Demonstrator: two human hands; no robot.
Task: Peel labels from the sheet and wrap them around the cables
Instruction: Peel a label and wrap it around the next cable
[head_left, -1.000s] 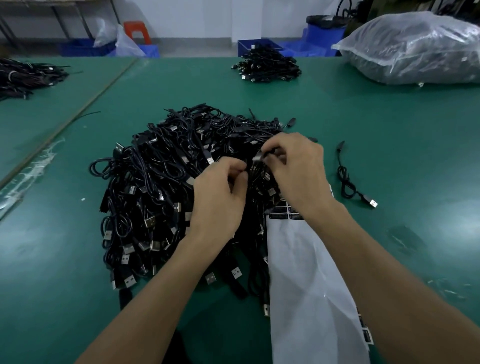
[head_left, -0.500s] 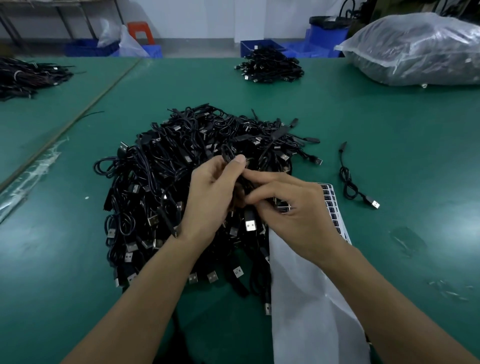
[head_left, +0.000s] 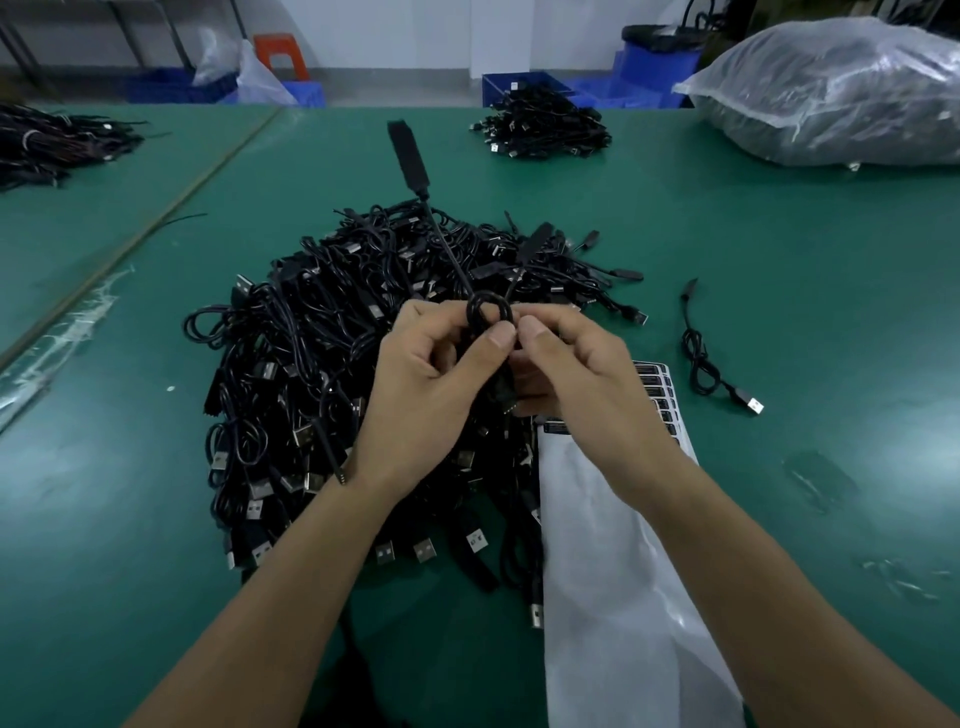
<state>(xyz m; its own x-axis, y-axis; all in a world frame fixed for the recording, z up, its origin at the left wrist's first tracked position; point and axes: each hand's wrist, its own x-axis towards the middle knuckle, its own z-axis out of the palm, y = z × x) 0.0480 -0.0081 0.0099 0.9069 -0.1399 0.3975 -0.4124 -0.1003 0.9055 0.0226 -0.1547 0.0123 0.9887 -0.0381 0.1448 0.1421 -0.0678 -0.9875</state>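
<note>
The cable (head_left: 488, 297), held up over the big pile (head_left: 311, 338), looks light and bendy, so the left hand (head_left: 426, 384) and right hand (head_left: 582, 379) pinch its small loop, likely the best spot.

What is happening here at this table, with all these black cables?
A person is working through cables. The left hand and right hand both pinch one cable, raised above the pile on the green table, thumbs close together at its coil. The label sheet lies beside the pile, partly under the right wrist. Whether a label is on the held cable cannot be seen.
</note>
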